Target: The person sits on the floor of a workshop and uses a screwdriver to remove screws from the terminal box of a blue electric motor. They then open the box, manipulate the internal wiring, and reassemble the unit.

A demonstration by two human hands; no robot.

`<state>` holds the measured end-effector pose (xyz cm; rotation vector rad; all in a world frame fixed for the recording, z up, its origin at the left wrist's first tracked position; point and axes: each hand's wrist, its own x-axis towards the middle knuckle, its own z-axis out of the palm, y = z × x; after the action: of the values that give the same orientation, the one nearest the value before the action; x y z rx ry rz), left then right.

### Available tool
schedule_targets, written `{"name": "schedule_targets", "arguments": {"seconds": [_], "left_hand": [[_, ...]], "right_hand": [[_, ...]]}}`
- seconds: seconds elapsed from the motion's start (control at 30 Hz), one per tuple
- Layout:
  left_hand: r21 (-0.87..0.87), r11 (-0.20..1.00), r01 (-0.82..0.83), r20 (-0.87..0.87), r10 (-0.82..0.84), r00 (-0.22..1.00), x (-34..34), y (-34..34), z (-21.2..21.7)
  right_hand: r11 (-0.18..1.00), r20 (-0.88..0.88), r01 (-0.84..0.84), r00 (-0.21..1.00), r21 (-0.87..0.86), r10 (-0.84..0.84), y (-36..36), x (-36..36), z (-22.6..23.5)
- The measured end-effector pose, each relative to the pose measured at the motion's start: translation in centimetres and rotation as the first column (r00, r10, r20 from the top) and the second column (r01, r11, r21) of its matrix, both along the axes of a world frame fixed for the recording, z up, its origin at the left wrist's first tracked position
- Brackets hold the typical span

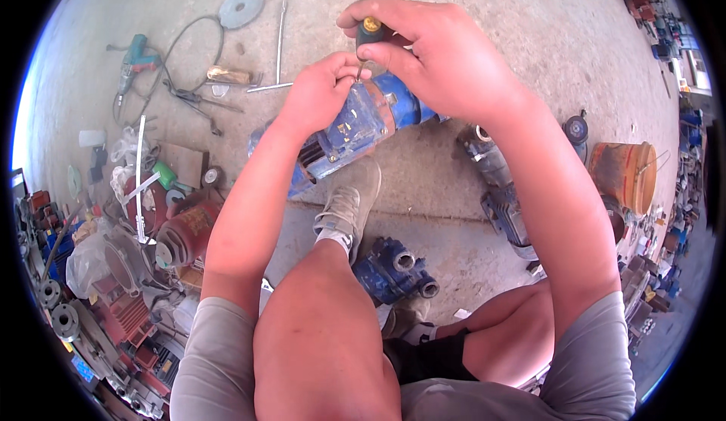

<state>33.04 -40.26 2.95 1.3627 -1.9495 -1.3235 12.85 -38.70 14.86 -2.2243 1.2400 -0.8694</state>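
Observation:
My right hand (454,54) is closed round the dark handle of a screwdriver (369,35) with a yellow end cap. Its thin shaft points down at the corner of a blue electric motor (348,130). Beside the lower shaft, my left hand (318,92) has its fingers pinched together at the motor's edge; whatever lies between them is hidden. The motor rests on the concrete floor in front of my shoe (352,202). Its paint is worn on the box-shaped top, and my right hand and forearm cover part of its far end.
Left on the floor lie a green power drill (136,62), a hammer (231,75), a T-shaped metal rod (281,43) and a grey disc (241,7). A blue pump casing (391,271) sits near my legs. Another motor (499,194) and a rusty bucket (624,175) stand right.

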Motion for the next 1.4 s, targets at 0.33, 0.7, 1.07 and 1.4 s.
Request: {"name": "schedule_targets", "arguments": {"seconds": [0.33, 0.7, 1.07, 1.4], "left_hand": [[0.017, 1.0, -0.025, 0.035, 0.024, 0.999, 0.0, 0.0, 0.6], [-0.184, 0.969, -0.165, -0.191, 0.13, 0.973, -0.9, 0.0, 4.7], [-0.104, 0.995, 0.005, -0.374, -0.044, 0.926, 0.6, -0.6, 4.3], [-0.165, 0.986, -0.035, -0.175, 0.005, 0.985, 0.6, -0.9, 6.8]], "right_hand": [[1.0, 0.007, 0.002, 1.0, -0.015, -0.002, -0.5, 0.5, -0.5], [0.91, -0.273, 0.405, 0.869, -0.089, -0.413, -0.7, 2.0, -0.9], [0.979, -0.022, 0.2, 0.98, 0.045, -0.2, 0.7, 0.8, 0.0], [0.967, -0.036, 0.249, 0.967, -0.045, -0.251, 0.1, 2.2, 0.6]]}}
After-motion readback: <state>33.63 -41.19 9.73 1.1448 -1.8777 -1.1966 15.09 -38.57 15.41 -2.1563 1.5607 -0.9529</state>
